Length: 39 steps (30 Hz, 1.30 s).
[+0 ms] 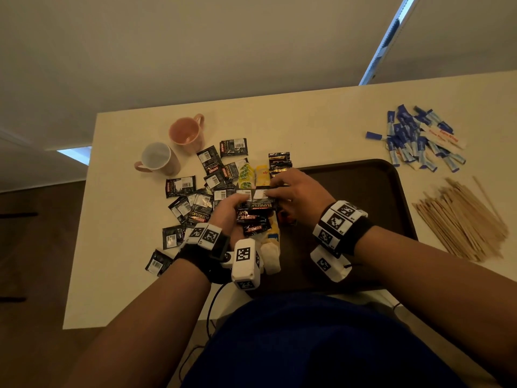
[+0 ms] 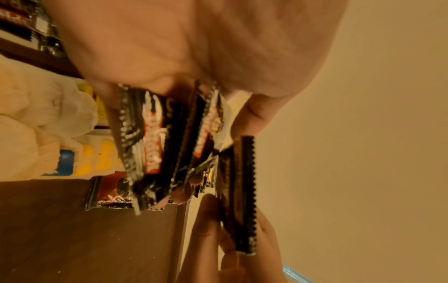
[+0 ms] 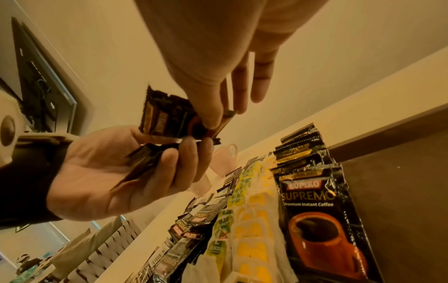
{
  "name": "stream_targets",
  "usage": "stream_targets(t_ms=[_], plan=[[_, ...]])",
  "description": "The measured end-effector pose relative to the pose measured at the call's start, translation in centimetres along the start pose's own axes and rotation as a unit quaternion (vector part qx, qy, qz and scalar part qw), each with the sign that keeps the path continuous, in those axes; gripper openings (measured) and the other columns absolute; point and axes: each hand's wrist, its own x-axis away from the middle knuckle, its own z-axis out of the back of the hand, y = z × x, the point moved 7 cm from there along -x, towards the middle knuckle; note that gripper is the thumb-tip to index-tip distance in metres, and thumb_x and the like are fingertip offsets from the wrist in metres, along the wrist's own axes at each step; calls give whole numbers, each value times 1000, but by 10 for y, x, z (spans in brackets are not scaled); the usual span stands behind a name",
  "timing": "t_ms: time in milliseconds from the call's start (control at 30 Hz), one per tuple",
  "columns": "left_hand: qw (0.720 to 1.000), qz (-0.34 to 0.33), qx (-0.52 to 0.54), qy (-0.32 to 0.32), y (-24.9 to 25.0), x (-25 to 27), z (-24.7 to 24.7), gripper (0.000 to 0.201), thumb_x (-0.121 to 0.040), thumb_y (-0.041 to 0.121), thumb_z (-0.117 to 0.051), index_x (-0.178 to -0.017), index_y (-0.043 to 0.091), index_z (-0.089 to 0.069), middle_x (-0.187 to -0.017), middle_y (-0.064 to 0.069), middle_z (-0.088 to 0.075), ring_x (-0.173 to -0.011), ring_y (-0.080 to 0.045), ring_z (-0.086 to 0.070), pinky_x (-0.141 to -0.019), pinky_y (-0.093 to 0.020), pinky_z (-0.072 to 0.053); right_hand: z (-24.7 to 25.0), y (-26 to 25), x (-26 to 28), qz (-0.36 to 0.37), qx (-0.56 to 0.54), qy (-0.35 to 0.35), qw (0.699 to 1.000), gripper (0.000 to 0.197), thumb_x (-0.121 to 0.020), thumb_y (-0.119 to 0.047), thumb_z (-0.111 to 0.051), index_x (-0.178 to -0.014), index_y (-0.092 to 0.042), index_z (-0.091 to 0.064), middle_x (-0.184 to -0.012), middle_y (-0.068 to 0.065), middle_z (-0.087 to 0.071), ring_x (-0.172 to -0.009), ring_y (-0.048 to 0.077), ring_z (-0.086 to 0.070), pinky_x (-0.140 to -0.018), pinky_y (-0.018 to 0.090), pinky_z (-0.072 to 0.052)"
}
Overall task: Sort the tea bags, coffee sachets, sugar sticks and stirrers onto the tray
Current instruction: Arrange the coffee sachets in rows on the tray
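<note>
Both hands [image 1: 268,203] amid scattered sachets [image 1: 195,197], mugs [image 1: 170,147] beyond.

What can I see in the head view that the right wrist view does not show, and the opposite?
Only the head view shows the sugar sticks and the stirrers, lying on the table to the right of the tray.

Only the right wrist view shows the printed front of a coffee sachet on the tray.

Both show the left hand and right hand holding black coffee sachets, and the two mugs.
</note>
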Motion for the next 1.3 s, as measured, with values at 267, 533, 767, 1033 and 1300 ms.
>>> stream_targets(t_ms=[267,533,767,1033,1300], plan=[[998,-37,44,3,6,0,3,42,-100,4,-34,-140,-9,-41,-106,-23,-66,-82,-31,-72,-60,-40,-61,10,50,18,-236,-78,10,968,13,-84,-11,-73,-96,-7,-75,-91,7,-68,-83,21,-61,-73,31,-50],[994,-82,63,-20,12,-3,8,45,-98,-6,-41,-142,0,-38,-111,-24,-65,-83,-31,-74,-66,-49,-61,-39,93,79,-443,-176,-207,854,16,-78,-15,-79,-75,-23,-66,-77,-2,-67,-76,13,-63,-73,28,-53],[994,-88,65,-20,13,-4,6,44,-97,-8,-42,-141,0,-40,-112,-26,-65,-82,-32,-74,-63,-46,-61,-70,98,86,-495,-184,-236,816,14,-82,-23,-76,-80,-12,-70,-74,4,-73,-60,10,-66,-57,20,-52],[994,-81,66,-20,12,-9,12,44,-97,-7,-42,-141,-2,-40,-113,-25,-65,-85,-32,-74,-63,-43,-61,-79,100,78,-485,-132,-229,834,29,-85,-36,-73,-77,-9,-71,-74,7,-72,-70,16,-68,-78,33,-59],[995,-79,66,-20,10,-12,14,48,-97,-7,-43,-144,-2,-36,-115,-25,-64,-86,-33,-74,-63,-45,-60,-81,97,65,-450,-68,-256,853,35,-85,-47,-69,-72,-14,-67,-74,4,-65,-72,16,-62,-66,29,-52]])
